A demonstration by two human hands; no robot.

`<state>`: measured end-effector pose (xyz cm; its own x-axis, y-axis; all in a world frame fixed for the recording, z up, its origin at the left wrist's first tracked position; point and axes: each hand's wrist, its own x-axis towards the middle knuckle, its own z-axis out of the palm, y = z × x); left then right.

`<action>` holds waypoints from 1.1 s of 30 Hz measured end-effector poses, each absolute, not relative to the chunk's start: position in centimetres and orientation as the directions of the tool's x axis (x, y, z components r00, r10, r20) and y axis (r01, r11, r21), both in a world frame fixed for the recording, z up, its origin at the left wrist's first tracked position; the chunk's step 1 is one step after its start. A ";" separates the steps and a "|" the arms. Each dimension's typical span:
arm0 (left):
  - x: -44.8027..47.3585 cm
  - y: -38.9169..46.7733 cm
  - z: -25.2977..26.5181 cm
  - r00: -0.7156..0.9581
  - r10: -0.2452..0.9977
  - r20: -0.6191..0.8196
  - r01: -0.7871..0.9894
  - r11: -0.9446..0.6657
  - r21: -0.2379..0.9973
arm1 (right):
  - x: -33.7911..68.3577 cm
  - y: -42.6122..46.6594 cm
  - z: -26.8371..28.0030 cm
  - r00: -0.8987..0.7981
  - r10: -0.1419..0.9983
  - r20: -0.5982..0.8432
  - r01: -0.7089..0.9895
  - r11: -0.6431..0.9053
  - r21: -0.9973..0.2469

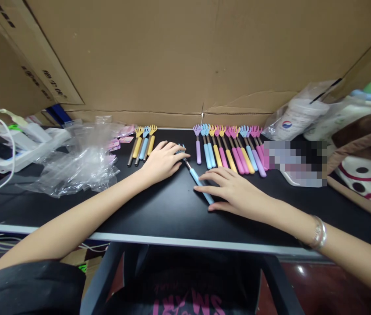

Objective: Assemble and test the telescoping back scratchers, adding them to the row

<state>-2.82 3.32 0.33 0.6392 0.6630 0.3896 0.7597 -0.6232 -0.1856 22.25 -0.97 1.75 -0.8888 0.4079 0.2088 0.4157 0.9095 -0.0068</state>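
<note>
A blue back scratcher [200,184] with a metal shaft lies slanted on the black table between my hands. My left hand [164,162] has its fingers around the claw end, which they partly cover. Over the handle, my right hand [236,192] is open, its fingers apart and the thumb near the handle's lower end; whether they press on it I cannot tell. Right of centre, several back scratchers [220,151] in purple, blue, yellow and pink lie in a row, claws toward the cardboard. Beyond my left hand are 3 more back scratchers [144,144], yellow and blue, with shafts pulled out below the handles.
Clear plastic bags [80,164] lie heaped on the left, by pink cards [121,140] and a white power strip [36,148]. Cardboard [159,57] walls the back. A bagged white cup [298,116], a bottle [352,109] and a patterned bag [365,175] stand right.
</note>
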 end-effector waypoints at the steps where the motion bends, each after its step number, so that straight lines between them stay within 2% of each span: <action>1: -2.8 3.2 0.2 0.635 0.663 0.396 0.762 -0.622 -0.180 | 22.0 -0.7 1.6 -0.894 0.393 0.216 0.406 0.913 0.018; 11: -2.2 2.8 -0.2 0.583 0.725 0.365 0.789 -0.613 -0.043 | 19.1 2.4 1.1 -0.859 0.375 0.349 0.449 0.879 0.160; 19: -2.2 3.1 -0.2 0.554 0.763 0.332 0.819 -0.570 -0.055 | 16.9 5.0 0.7 -0.843 0.373 0.388 0.473 0.857 0.204; 25: -2.3 3.3 -0.3 0.531 0.790 0.306 0.842 -0.534 -0.081 | 16.2 6.0 0.3 -0.859 0.355 0.368 0.467 0.838 0.282; 33: -2.6 3.2 -0.5 0.527 0.795 0.298 0.845 -0.529 -0.083 | 16.5 5.9 -0.1 -0.838 0.384 0.388 0.505 0.816 0.282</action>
